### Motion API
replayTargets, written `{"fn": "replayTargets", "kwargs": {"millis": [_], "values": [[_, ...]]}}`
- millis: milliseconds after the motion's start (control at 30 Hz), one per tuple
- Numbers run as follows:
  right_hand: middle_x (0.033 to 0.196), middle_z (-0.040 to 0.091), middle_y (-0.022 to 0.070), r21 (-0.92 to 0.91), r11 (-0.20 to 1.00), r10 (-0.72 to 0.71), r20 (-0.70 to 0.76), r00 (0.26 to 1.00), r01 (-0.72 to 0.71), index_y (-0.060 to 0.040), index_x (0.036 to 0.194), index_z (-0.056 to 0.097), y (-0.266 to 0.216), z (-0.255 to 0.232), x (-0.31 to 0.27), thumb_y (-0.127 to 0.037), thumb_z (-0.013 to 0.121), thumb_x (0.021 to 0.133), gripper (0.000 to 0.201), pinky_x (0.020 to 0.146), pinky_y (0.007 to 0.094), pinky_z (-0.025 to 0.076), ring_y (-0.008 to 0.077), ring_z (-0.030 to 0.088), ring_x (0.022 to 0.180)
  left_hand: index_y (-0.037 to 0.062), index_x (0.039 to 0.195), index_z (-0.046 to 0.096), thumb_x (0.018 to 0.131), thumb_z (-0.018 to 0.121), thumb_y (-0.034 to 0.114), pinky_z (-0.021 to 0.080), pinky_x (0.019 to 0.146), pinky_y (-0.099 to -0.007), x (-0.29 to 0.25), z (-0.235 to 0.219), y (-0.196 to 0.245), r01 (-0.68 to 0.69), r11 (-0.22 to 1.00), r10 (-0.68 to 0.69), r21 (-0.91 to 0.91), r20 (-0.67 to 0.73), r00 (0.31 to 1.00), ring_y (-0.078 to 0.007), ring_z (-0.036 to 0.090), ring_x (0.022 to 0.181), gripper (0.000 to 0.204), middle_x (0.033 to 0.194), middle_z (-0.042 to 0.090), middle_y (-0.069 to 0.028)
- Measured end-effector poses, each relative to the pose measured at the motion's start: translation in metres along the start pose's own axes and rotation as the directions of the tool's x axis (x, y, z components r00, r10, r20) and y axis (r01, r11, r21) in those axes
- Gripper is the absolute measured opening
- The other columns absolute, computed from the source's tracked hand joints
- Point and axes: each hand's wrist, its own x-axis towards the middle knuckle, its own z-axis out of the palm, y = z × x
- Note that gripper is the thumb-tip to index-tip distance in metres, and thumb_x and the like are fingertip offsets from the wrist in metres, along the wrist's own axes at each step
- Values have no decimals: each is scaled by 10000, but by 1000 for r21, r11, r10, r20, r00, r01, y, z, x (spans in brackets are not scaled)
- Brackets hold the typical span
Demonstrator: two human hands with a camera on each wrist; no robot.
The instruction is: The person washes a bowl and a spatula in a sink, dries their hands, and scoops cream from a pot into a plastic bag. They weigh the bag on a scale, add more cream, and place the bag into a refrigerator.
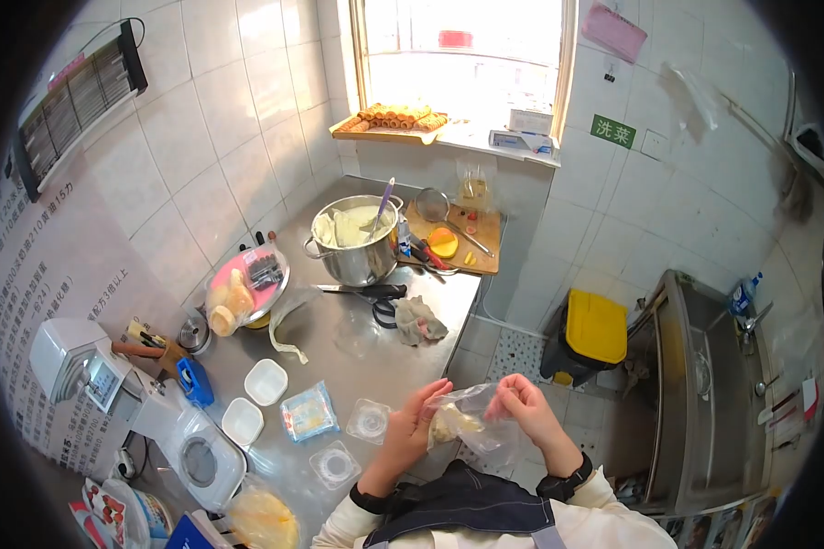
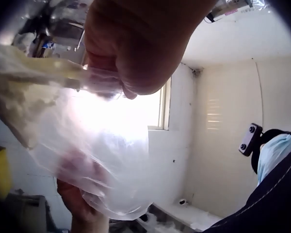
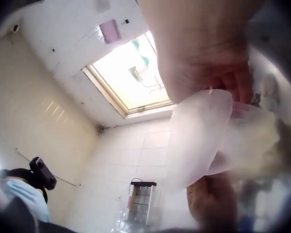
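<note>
A clear plastic bag with pale yellow lumps of food in it is held up in front of the apron, near the table's edge. My left hand grips the bag's left side, thumb and fingers around the filled part. On the other side, my right hand pinches the bag's loose rim with curled fingers. From the left wrist view, the bag's thin film spreads between both hands. The right wrist view has the film hanging under the right hand, its contents blurred.
On the steel table stand a large pot of creamy mixture, a cutting board with cut fruit, a knife and a cloth. Closer lie white containers, clear lids and a kitchen scale. A yellow-lidded bin stands right.
</note>
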Motion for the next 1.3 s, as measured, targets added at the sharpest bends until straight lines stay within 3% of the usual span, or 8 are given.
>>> {"fn": "replayTargets", "kwargs": {"millis": [133, 200, 367, 633, 1033, 1133, 1200, 1300], "values": [[899, 590, 76, -330, 943, -21, 61, 998, 40, -15, 1101, 464, -10, -27, -15, -311, 584, 851, 405, 728, 244, 462, 129, 573, 769, 9, 1213, 457, 939, 411, 204, 409, 882, -288, 9, 16, -20, -15, 1000, 16, 8, -51, 999, -194, 538, 1046, 339, 1157, 558, -159], [954, 582, 72, -504, 856, 260, 229, 938, -114, -11, 1188, 452, -9, -44, -22, -348, 630, 813, 534, 723, 251, 476, 124, 573, 818, 40, 1211, 476, 933, 420, 173, 421, 866, -291, 12, 23, -23, 24, 1000, -23, 12, -100, 995, -221, 555, 1048, 313, 1131, 575, -152], [925, 607, 52, -175, 828, 561, 219, 798, -534, -32, 1158, 498, 4, -57, -26, -290, 574, 861, 401, 647, 241, 508, 107, 594, 800, 44, 1212, 479, 933, 420, 175, 417, 873, -296, 19, 36, -37, 67, 998, -67, -4, -82, 994, -221, 542, 1067, 314, 1148, 565, -146], [917, 620, 58, 12, 986, 163, 45, 986, -164, 15, 1020, 566, 27, -67, 11, -147, 541, 874, 219, 717, 248, 500, 120, 603, 806, 13, 1230, 443, 945, 395, 191, 373, 927, -292, 33, 35, -43, 98, 994, -96, 52, -33, 995, -205, 499, 1116, 339, 1169, 551, -150], [995, 600, 130, 301, 948, 83, 91, 992, -107, 32, 1021, 541, 28, -67, 26, -98, 483, 898, 188, 825, 318, 483, 232, 604, 935, 20, 1260, 406, 909, 421, 113, 371, 926, -269, 22, 23, -50, 262, 962, -261, 77, -22, 965, -205, 515, 1097, 364, 1173, 553, -144], [984, 600, 139, 365, 930, 35, 34, 999, -46, 22, 1008, 547, 27, -67, 24, -101, 486, 897, 176, 856, 361, 474, 269, 599, 952, 25, 1285, 370, 884, 454, 127, 373, 939, -300, 16, 12, -59, 226, 940, -207, -255, 100, 973, -206, 480, 1137, 423, 1227, 507, -149], [988, 598, 140, 386, 922, 20, 27, 999, -29, 19, 1013, 545, 29, -69, 22, -106, 488, 898, 179, 856, 364, 474, 272, 594, 962, 36, 1309, 321, 872, 490, 174, 374, 951, -378, 16, 1, -55, 331, 612, -173, -718, 287, 942, -209, 400, 1211, 488, 1326, 395, -153], [1001, 595, 146, 408, 913, -8, 11, 1000, 3, 17, 1020, 541, 29, -69, 20, -118, 492, 899, 188, 853, 369, 476, 276, 584, 984, 55, 1323, 293, 876, 484, 294, 369, 947, -449, 18, 6, -51, 403, 452, -277, -796, 304, 912, -213, 348, 1235, 542, 1367, 317, -131]]}}
